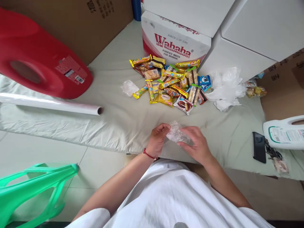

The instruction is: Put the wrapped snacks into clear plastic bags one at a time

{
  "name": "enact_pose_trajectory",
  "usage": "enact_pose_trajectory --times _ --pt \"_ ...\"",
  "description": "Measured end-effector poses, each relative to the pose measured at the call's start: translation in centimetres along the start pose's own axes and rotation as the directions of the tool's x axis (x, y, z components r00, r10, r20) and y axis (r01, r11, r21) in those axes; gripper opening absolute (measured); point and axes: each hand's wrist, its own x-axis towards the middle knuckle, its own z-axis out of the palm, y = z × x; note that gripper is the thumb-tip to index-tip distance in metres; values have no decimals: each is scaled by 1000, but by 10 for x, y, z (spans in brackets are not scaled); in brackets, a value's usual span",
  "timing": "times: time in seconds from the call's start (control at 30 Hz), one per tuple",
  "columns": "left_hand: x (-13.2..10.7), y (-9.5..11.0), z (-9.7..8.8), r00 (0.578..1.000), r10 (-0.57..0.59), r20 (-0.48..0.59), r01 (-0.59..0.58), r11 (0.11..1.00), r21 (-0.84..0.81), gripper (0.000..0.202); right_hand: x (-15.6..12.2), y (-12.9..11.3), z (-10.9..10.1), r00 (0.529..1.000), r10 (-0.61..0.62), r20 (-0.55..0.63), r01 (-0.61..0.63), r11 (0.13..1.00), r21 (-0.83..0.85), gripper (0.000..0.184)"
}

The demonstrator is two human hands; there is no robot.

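A crumpled clear plastic bag (175, 131) is between my hands, near the front edge of the cloth-covered surface. My left hand (158, 136), with a red cord at the wrist, pinches its left side. On the other side my right hand (196, 144) has thumb and fingers apart around the bag's right edge; whether they touch it I cannot tell. Beyond my hands lies a heap of wrapped snacks (169, 83) in yellow, brown and blue packets. A small crumpled plastic piece (129, 87) rests left of the heap, and several crumpled plastic bags (226, 88) lie right of it.
Behind the snacks stands a Wahaba-like printed water carton (174, 44) beside white boxes (249, 28). At left are a red jug (42, 57) and a plastic-film roll (52, 104). At right lie a phone (259, 147), keys (273, 150) and a white bottle (285, 132). A green stool (40, 186) stands below.
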Motion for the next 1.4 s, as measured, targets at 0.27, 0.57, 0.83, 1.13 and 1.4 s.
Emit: enact_pose_trajectory --times 0.27,0.57,0.83,1.13,1.4 --pt "16 17 -5 974 -108 -201 100 994 -52 28 -7 -9 13 984 -167 -56 143 944 -299 26" --pt "23 11 -2 968 52 -246 -78 992 -98 32 -42 -7 42 979 -145 141 148 989 -8 34" --pt "6 -8 6 924 350 -155 -276 890 363 25 -5 3 27 858 481 -184 -390 840 378 72" --pt "15 0 -15 918 386 -90 -302 829 471 31 21 27 1 803 596 -17 -462 641 613 30" --pt "13 -4 -9 955 298 -9 -274 888 369 44 20 -15 9 982 139 128 -172 940 294 17"
